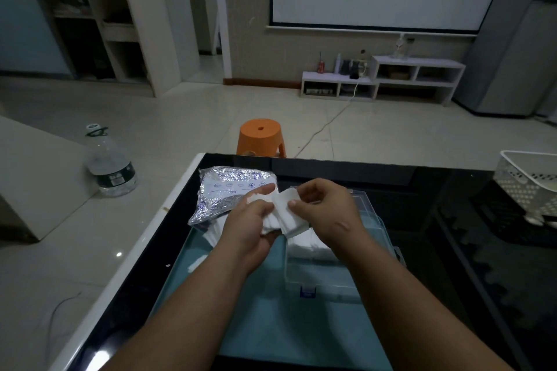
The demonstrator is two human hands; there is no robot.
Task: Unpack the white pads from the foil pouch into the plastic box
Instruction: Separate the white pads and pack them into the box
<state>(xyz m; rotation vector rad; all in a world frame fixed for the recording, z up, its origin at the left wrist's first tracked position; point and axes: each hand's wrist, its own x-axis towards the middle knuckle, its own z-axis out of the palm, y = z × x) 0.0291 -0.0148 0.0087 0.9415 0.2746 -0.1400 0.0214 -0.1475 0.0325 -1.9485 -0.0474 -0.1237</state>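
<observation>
A crinkled silver foil pouch (224, 193) lies on the black table at the left, its mouth toward me with white pads spilling out beneath it. My left hand (250, 227) grips a stack of white pads (289, 218) just above the table. My right hand (327, 209) pinches the top pads of that stack between thumb and fingers. Below my right hand stands a clear plastic box (319, 275) with a blue latch, and some white pads lie inside it at its far end.
A teal mat (265, 319) covers the table under the box. A white perforated basket (530, 181) stands at the table's right edge. An orange stool (260, 137) and a large water bottle (110, 164) are on the tiled floor beyond and left.
</observation>
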